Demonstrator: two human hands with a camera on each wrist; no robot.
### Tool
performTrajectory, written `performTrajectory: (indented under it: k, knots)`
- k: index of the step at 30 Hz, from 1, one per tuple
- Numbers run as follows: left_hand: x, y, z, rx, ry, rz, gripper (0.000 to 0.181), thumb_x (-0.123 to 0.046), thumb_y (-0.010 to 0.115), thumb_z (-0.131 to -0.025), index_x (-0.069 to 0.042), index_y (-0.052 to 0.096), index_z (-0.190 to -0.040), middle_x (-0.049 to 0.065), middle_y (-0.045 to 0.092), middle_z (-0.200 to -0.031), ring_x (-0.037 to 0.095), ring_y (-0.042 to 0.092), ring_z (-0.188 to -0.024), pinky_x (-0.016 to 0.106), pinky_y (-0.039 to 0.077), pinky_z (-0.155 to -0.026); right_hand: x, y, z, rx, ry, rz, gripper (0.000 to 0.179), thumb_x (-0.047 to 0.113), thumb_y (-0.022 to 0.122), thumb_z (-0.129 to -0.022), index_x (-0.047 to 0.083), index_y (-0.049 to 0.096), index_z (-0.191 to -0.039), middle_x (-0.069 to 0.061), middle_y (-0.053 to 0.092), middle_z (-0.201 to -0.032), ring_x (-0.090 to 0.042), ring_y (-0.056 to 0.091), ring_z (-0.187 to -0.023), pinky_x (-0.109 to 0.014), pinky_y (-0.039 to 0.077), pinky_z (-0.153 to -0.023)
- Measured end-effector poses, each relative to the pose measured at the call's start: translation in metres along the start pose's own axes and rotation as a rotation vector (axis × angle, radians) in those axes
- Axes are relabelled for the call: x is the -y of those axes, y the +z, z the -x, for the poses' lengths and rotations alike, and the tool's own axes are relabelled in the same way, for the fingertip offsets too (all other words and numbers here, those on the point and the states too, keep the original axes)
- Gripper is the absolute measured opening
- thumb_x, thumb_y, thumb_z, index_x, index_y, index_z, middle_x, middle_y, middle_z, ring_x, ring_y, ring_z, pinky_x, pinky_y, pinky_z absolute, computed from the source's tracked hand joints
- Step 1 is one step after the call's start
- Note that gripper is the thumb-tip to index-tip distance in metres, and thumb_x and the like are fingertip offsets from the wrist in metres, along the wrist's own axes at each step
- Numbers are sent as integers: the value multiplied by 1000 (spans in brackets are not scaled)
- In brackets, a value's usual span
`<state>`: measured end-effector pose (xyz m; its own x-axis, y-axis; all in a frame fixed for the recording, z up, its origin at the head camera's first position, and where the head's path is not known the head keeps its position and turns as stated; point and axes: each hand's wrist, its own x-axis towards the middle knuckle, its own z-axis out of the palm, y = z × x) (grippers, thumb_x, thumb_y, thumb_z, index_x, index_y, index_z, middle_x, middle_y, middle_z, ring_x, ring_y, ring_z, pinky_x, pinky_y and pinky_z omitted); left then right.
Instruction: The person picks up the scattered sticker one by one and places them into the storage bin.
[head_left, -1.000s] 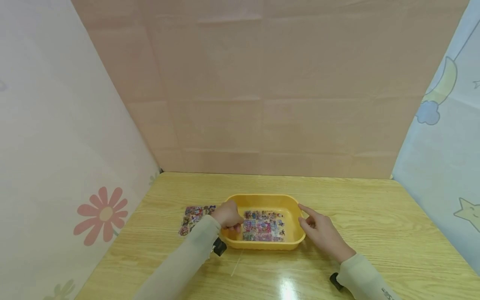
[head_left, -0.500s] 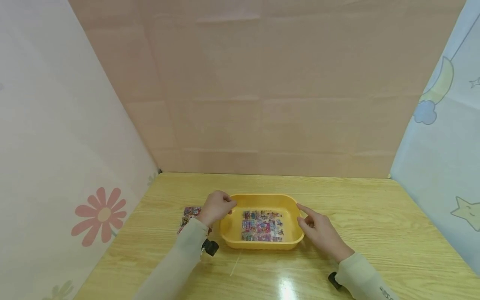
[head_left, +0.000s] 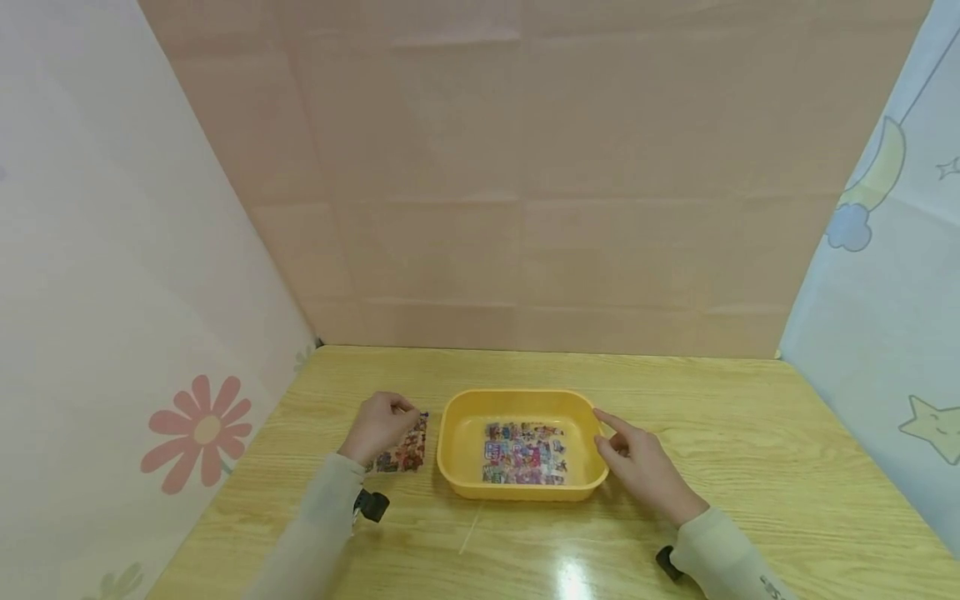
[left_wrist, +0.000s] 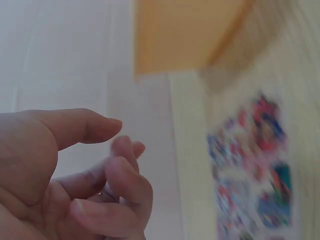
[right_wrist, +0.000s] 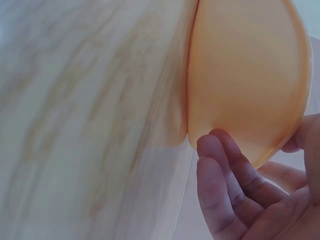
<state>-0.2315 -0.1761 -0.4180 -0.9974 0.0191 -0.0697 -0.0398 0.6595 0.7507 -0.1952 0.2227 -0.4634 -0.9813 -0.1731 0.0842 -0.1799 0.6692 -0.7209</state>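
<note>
While the left hand (head_left: 379, 427), thumb and fingertips apart, hovers by a printed sheet (head_left: 410, 452) left of the yellow tray (head_left: 517, 493), the right hand (head_left: 647, 472) touches the tray's right end, whether pinching I cannot tell; colourful prints (head_left: 525, 454) lie inside.

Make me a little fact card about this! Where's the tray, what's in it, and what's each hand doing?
Container: yellow tray, on the wooden table
Inside: colourful printed pictures; number of sheets hard to tell
Beside it, on the left: more colourful pictures, on the table
Left hand: near the pictures outside the tray, fingers loosely curled, nothing seen in them
Right hand: touching the tray's right end
Decoration: pink flower on the left wall
</note>
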Motion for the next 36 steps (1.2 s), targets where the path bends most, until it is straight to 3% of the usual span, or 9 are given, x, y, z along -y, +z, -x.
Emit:
performTrajectory:
  k: [5, 11, 16, 20, 26, 36]
  knots:
    - [22, -7, 5, -22, -18, -66, 23, -17, 67, -94, 3, 74, -105, 15, 73, -94, 26, 67, -71, 35, 53, -59, 1, -1, 0, -1, 6, -8, 52, 26, 56, -103, 6, 46, -150, -6, 67, -88, -13, 55, -66, -27, 46, -57]
    - [40, -12, 9, -27, -75, -167, 41, -24, 72, -92, 5, 68, -120, 19, 71, -110, 23, 68, -82, 41, 56, -68, 0, 0, 1, -2, -15, -4, 52, 27, 56, -103, 5, 46, -149, -4, 67, -86, -12, 55, -65, -27, 47, -57]
    - [51, -13, 10, -18, -110, -201, 56, -29, 75, -89, 4, 61, -133, 10, 72, -79, 12, 49, -50, 29, 40, -45, 0, 0, 1, -1, -13, -12, 51, 27, 56, -103, 6, 46, -149, -5, 67, -86, -12, 56, -65, -27, 47, -58]
    - [63, -12, 9, -18, -126, -225, 72, -29, 78, -86, 9, 50, -141, 5, 61, -56, 8, 35, -41, 25, 32, -43, 1, -1, 1, 3, -2, -11, 52, 27, 56, -103, 6, 46, -150, -5, 67, -87, -12, 56, -67, -27, 47, -59]
    - [77, -9, 6, -10, -126, -239, 78, -34, 77, -87, 11, 47, -142, 2, 56, -51, 8, 35, -41, 28, 36, -46, 1, -1, 1, 7, 4, -10, 52, 27, 56, -103, 7, 45, -150, -5, 68, -88, -13, 56, -66, -27, 47, -58]
    - [84, -6, 4, -8, -91, -240, 77, -34, 75, -89, 13, 45, -142, -4, 42, -49, 8, 30, -42, 27, 34, -46, 1, -2, 0, 9, -6, -11, 52, 28, 56, -104, 7, 45, -150, -4, 67, -86, -12, 56, -66, -27, 47, -58]
